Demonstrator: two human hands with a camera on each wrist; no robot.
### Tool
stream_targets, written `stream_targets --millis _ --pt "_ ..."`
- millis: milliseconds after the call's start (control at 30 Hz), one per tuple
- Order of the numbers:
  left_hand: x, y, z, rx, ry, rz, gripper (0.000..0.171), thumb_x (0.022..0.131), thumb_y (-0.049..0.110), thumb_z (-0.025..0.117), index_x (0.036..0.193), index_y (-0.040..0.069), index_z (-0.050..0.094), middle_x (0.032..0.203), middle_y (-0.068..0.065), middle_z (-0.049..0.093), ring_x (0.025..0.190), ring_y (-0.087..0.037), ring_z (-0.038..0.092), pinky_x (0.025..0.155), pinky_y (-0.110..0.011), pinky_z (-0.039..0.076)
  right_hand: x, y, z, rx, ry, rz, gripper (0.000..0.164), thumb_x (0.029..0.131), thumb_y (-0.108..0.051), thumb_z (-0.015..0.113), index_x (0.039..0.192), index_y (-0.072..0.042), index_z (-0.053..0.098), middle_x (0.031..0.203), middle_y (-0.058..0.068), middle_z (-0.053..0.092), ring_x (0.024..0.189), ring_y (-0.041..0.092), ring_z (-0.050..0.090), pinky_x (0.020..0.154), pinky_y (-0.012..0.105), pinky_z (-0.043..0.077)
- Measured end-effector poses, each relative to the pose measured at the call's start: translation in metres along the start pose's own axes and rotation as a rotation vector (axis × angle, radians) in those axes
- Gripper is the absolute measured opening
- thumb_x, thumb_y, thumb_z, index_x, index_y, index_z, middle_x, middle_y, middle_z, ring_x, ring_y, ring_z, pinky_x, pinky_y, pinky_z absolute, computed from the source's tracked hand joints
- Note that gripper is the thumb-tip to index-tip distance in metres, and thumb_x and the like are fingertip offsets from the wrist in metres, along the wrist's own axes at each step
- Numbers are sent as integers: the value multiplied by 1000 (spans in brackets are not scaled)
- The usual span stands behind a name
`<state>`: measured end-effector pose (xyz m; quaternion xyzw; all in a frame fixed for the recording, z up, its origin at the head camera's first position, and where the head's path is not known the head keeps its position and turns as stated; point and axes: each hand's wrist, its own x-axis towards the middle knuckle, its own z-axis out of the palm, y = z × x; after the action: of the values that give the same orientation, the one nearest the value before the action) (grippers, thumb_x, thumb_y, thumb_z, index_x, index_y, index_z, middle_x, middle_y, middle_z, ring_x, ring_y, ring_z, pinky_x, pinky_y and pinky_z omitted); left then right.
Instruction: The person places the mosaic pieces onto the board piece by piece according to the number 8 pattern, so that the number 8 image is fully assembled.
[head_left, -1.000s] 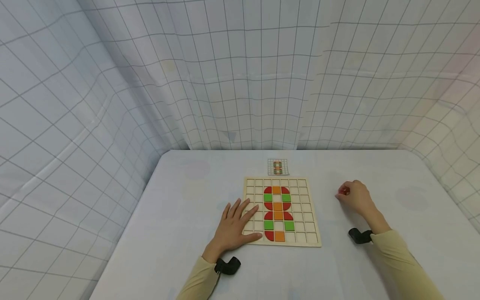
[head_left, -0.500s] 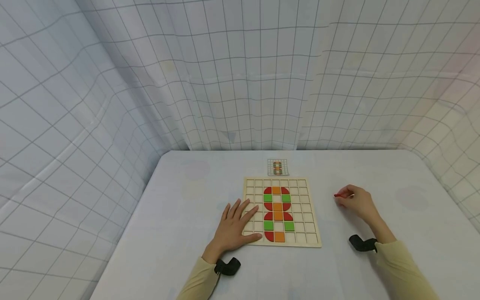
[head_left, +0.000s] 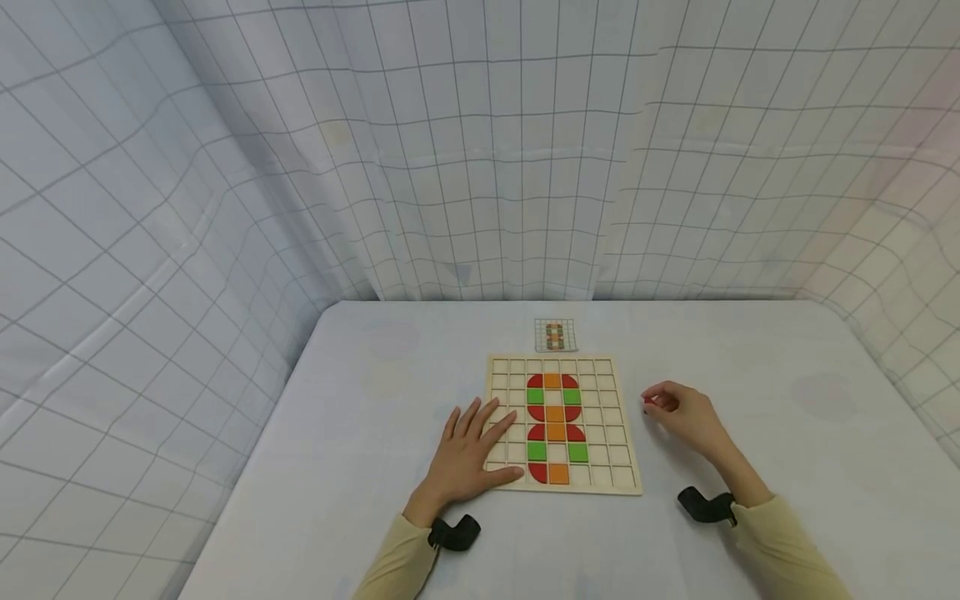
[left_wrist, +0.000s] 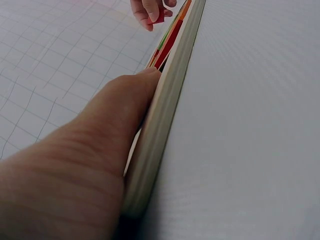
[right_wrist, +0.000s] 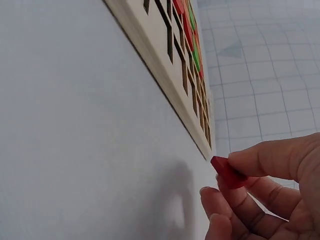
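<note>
A wooden grid board lies on the white table, with red, orange and green tiles set in its cells in a figure-eight shape. My left hand rests spread on the board's lower left part, thumb along the near edge; the left wrist view shows that thumb over the rim. To the right of the board, above the table, my right hand pinches a small red tile between thumb and fingers. In the bottom tile row, a red quarter-round tile sits beside an orange square tile.
Behind the board lies a small pattern card printed with a similar figure. White curtains with a dark grid stand around the back and sides of the table. A black wrist camera sits on the right forearm.
My right hand has moved left and a little nearer the body with the red tile, coming close to the board's right edge. The left hand stays on the board.
</note>
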<state>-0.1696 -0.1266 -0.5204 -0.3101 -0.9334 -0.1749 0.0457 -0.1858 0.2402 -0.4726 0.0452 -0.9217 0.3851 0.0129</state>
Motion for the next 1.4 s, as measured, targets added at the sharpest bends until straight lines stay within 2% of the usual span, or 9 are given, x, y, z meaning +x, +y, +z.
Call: stream_targets --millis 200,333,533,733,1033,1400 --pt "0 1 -1 -11 19 17 79 84 62 56 148 20 37 152 -10 27 140 -35 17 108 -57 8 -7 -10 12 71 -70 14 11 84 -11 72 91 -5 65 77 0 62 68 16 56 54 27 45" --pt "0 0 -1 -5 3 6 79 85 63 55 149 22 35 153 -9 26 140 -35 15 109 -56 7 -14 -16 20 192 -145 45 14 83 -14 74 90 -5 66 77 1 64 67 18 57 53 26 47" --pt "0 -1 0 -6 -17 -10 79 85 65 53 150 24 32 155 -7 23 142 -31 11 110 -53 4 -24 -28 33 359 -288 83 22 80 -18 78 89 -3 65 78 6 65 68 21 61 59 27 50" --pt "1 -2 2 -20 2 0 80 85 69 48 149 24 34 154 -7 23 142 -32 11 110 -54 4 -34 -38 45 413 -379 112 26 77 -21 80 87 -2 64 75 8 63 62 23 61 55 30 53" --pt "2 -2 1 -3 -59 -35 80 84 65 53 151 27 29 156 -4 18 143 -28 7 111 -50 0 -44 -45 58 445 -357 142 26 79 -19 79 84 -1 62 69 8 65 51 19 57 44 28 48" --pt "2 -3 2 7 -43 -25 81 84 66 52 151 26 30 155 -4 20 142 -29 8 111 -51 2 -46 -53 67 324 -273 84 21 79 -18 79 76 -6 63 55 4 57 40 17 51 39 29 46"
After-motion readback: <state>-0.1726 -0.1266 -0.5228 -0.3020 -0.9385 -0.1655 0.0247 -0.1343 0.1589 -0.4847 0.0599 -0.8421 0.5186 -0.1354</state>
